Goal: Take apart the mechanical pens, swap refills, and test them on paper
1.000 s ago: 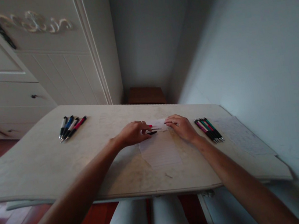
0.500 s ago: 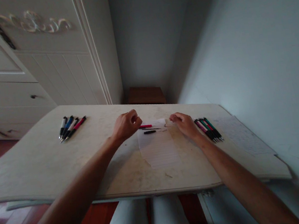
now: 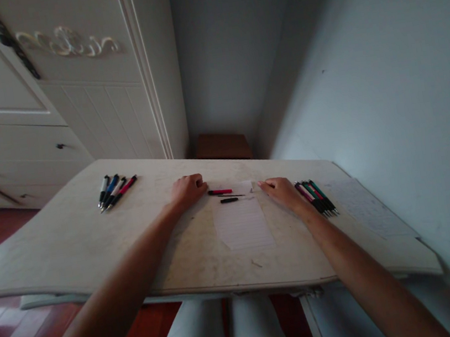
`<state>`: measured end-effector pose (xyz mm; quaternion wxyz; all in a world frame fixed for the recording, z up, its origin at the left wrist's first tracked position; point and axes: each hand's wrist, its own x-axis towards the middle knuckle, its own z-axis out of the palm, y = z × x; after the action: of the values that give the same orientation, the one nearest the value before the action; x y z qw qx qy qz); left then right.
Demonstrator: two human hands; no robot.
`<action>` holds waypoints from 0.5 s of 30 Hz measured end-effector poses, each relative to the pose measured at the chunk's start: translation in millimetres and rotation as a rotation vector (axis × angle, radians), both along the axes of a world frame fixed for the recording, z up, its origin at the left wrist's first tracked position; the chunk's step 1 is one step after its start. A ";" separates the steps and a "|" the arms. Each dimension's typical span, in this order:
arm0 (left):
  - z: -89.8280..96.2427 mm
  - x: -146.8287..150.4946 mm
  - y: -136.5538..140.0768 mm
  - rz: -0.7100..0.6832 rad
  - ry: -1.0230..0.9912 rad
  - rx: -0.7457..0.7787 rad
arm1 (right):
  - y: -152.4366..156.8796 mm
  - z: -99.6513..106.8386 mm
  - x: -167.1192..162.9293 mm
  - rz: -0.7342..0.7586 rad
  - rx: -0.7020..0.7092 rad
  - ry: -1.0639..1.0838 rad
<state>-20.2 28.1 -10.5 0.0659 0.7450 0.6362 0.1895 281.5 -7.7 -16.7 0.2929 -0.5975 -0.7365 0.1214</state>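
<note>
Presently both your hands rest near the far end of the lined paper [image 3: 243,224], which lies about the middle of the table [image 3: 64,247], between its far and near edges. Your left hand [image 3: 189,190] is curled inward, just beside the paper's far left corner; I cannot tell if it hides something. Your right hand [image 3: 280,189] keeps its fingers narrow, near the far right corner, and its grasp also is not clear.

Between them, on the paper, lie the red pen piece [image 3: 220,192], a thin dark rod [image 3: 231,195] and a short black piece [image 3: 229,200]. All three should be light. The red one is probably stiff and smooth, so it may roll; take it around its middle. The rod looks easy to bend: pinch it gently near one end. The black piece may be softer; hold its sides without squeezing.
</note>
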 end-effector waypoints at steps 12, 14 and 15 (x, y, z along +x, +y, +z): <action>-1.5 3.3 -2.4 -0.278 -0.265 0.122 | -1.3 -2.2 -0.5 0.007 0.036 0.052; -1.3 5.4 -3.8 -0.455 -0.295 0.136 | -1.5 -2.5 -1.2 0.010 0.065 0.084; -1.4 6.4 -4.2 -0.531 -0.290 0.141 | -1.6 -2.6 -1.7 0.011 0.075 0.094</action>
<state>-13.8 23.9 -11.9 0.1512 0.8532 0.3885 0.3136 279.8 -9.3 -19.3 0.3488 -0.5756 -0.7293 0.1232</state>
